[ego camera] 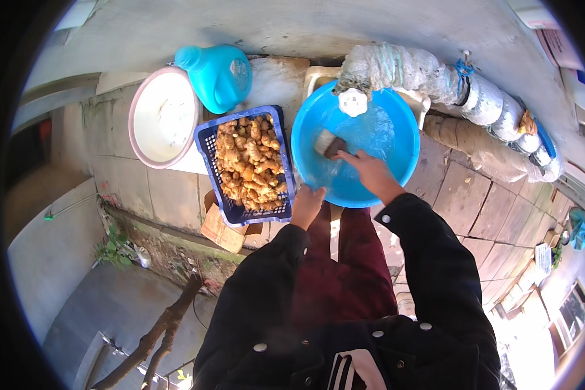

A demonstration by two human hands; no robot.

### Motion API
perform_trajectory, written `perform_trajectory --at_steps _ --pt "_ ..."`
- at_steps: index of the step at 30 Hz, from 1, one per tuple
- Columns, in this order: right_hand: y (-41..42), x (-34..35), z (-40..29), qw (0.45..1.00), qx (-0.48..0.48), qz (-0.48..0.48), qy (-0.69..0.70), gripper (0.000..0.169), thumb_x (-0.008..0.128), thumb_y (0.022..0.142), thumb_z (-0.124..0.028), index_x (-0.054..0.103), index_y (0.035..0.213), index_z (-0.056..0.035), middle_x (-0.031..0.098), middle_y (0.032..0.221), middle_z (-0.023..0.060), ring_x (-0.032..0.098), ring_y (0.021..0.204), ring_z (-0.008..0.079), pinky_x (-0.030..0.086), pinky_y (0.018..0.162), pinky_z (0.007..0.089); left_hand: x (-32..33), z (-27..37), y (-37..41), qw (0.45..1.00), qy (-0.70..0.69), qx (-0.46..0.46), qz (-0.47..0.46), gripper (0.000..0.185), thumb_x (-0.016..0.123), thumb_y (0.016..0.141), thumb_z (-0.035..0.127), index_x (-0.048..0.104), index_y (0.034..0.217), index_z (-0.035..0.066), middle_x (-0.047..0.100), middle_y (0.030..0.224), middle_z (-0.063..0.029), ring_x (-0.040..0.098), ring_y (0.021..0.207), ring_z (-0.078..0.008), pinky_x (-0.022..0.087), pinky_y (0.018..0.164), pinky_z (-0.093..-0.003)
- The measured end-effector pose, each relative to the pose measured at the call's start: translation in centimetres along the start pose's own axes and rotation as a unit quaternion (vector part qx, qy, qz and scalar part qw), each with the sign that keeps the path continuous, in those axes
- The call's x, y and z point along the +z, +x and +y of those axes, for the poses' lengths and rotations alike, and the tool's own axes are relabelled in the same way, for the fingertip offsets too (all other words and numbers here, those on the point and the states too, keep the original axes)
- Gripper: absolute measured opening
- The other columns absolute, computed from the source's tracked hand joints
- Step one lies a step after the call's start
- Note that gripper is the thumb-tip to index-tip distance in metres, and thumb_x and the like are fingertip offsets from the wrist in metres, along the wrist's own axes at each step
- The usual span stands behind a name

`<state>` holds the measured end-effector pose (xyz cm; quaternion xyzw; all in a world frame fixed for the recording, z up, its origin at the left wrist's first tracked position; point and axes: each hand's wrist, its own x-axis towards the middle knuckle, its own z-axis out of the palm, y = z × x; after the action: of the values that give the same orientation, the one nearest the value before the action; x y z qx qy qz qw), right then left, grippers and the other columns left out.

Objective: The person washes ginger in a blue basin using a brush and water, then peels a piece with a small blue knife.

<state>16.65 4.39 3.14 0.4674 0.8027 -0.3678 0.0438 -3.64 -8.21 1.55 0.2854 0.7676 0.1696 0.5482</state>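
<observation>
A round blue plastic basin point(399, 180) with water in it stands before me. My right hand point(369, 170) grips the dark handle of a pale-bristled brush point(330, 144) inside the basin, over the water. At the basin's near left rim, my left hand point(308, 202) is closed on the rim. A dark blue plastic crate point(225, 210) heaped with ginger roots point(251, 163) is just left of the basin. Over the basin's far side is a white tap knob point(353, 102).
A pink-rimmed white basin point(165, 117) and a turquoise plastic jug point(223, 78) stand at the far left. Wrapped pipes point(477, 100) run along the wall at the right. A cardboard box point(223, 229) lies under the crate's near edge. Tree branches point(163, 326) are at the lower left.
</observation>
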Motion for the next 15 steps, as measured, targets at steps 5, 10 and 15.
perform_trajectory --at_steps 5,10,15 --pt "-3.8 2.0 -0.2 0.981 0.136 0.097 0.097 0.058 0.058 0.088 0.000 0.051 0.141 -0.0227 0.062 0.104 0.0169 0.065 0.089 0.0374 0.053 0.078 0.0462 1.1 -1.7 0.8 0.995 -0.083 0.036 0.046 0.034 0.062 0.094 0.031 0.060 0.096 -0.003 0.061 0.075 -0.0056 0.057 0.070 -0.0155 0.046 0.067 -0.0353" --pt "-1.2 2.0 -7.4 0.937 -0.003 0.131 0.324 0.053 0.063 0.091 -0.005 0.051 0.143 -0.0143 0.065 0.120 0.0137 0.063 0.097 0.0263 0.049 0.090 0.0358 0.3 -2.2 1.1 0.996 -0.052 0.044 0.058 0.042 0.057 0.097 0.039 0.056 0.088 -0.002 0.057 0.070 -0.0089 0.055 0.067 -0.0195 0.044 0.064 -0.0384" --pt "6.6 -0.1 -7.1 0.882 0.166 0.194 0.397 0.049 0.058 0.097 -0.008 0.050 0.144 -0.0147 0.066 0.108 0.0072 0.057 0.076 0.0146 0.049 0.071 0.0303 0.3 -1.8 1.5 0.998 0.045 0.004 0.045 0.043 0.056 0.097 0.041 0.054 0.087 -0.001 0.057 0.072 -0.0154 0.057 0.071 -0.0295 0.044 0.066 -0.0428"
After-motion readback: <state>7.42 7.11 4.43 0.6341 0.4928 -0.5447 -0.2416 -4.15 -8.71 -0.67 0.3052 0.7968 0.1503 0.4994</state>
